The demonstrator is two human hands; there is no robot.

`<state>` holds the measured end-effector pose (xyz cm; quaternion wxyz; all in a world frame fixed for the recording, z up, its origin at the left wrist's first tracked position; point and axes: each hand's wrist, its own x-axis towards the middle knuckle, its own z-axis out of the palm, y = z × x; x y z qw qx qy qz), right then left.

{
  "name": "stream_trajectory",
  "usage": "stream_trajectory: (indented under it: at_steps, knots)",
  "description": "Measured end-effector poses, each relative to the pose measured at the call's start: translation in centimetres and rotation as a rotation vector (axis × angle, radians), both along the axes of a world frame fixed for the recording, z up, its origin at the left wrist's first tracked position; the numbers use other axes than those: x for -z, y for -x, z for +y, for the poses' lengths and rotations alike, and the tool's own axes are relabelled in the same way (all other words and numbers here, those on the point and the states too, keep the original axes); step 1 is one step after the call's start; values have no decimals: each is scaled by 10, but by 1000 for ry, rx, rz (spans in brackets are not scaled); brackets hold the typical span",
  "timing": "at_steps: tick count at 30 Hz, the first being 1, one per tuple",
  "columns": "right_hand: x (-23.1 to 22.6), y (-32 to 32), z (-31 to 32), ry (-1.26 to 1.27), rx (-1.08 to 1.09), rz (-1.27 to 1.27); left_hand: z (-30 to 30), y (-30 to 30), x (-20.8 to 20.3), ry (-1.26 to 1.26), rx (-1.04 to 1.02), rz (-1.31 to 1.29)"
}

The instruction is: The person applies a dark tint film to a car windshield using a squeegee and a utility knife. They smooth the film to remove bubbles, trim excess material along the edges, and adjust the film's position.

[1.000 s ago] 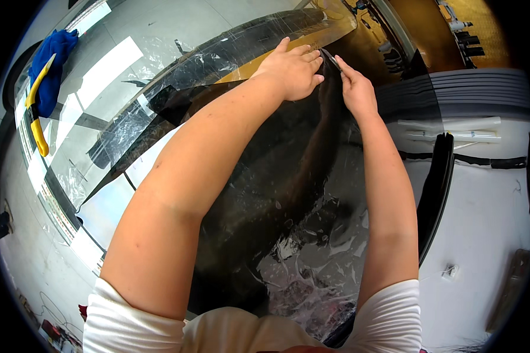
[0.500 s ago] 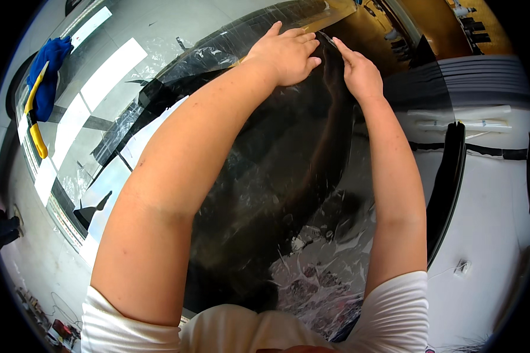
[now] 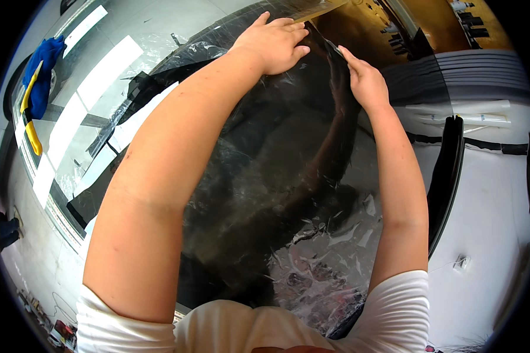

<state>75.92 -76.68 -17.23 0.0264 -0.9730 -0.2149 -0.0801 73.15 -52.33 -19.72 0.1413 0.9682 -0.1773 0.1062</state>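
A large sheet of dark, glossy film [image 3: 265, 153] spreads under both my arms, creased here and there. My left hand [image 3: 272, 42] lies flat on its far part, fingers spread and pointing away to the right. Just right of it, my right hand [image 3: 368, 82] pinches a slim, knife-like tool [image 3: 334, 48], its tip angled toward the far left. From the tool a thin, pale line runs away along the film's far right edge. My fingers hide most of the tool's handle.
At the far left a blue cloth [image 3: 43, 73] hangs with a yellow-handled tool [image 3: 32, 132]. Crumpled clear plastic [image 3: 312, 270] lies near my body. A black curved strip [image 3: 447, 176] stands right of my right arm. White wrapped rolls [image 3: 465, 119] lie beyond it.
My right hand has drawn the slim tool slightly toward me and to the right. My left hand has slid a little to the left and away, still flat on the film.
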Motion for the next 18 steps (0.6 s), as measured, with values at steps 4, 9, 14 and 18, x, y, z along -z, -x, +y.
stream_trajectory:
  at_steps: [4,9,14,18]
  knots:
    - [-1,18,-21,-52,-14,4,0,-3,5,-10,-5,-28]
    - [-3,38,-46,-70,1,25,4,-4,3,-94,7,-80]
    - [-9,62,-71,-57,22,51,4,-3,1,-89,5,-24]
    - [-14,85,-95,-60,64,74,6,-8,4,-63,30,-30]
